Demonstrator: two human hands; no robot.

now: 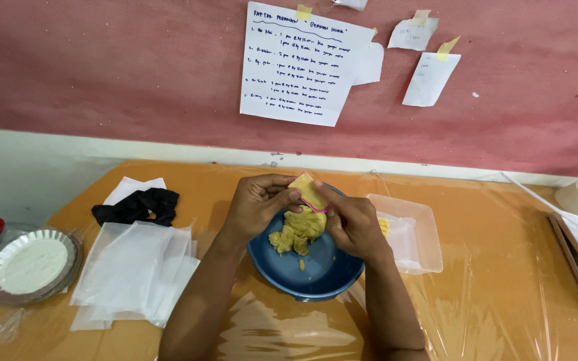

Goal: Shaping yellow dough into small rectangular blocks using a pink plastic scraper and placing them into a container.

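Hands (306,214) gripping yellow card (309,191), upper-left to lower-right.

We note a rough red wall (102,67) above a white lower band (28,167). Taped to it: one large handwritten sheet (296,63) and smaller paper notes (431,79). The orange table (496,267) carries a clear plastic cover; lighting is even.

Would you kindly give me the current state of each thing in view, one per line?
Left hand: pinching the yellow piece.
Right hand: pinching the same piece.
Yellow piece: flat, held above the bowl.
Blue bowl: upright, holding yellow dough.
Clear tub: open, lidless.
Foil dish: upright.
Black cloth: crumpled.
White sheets: loosely stacked.
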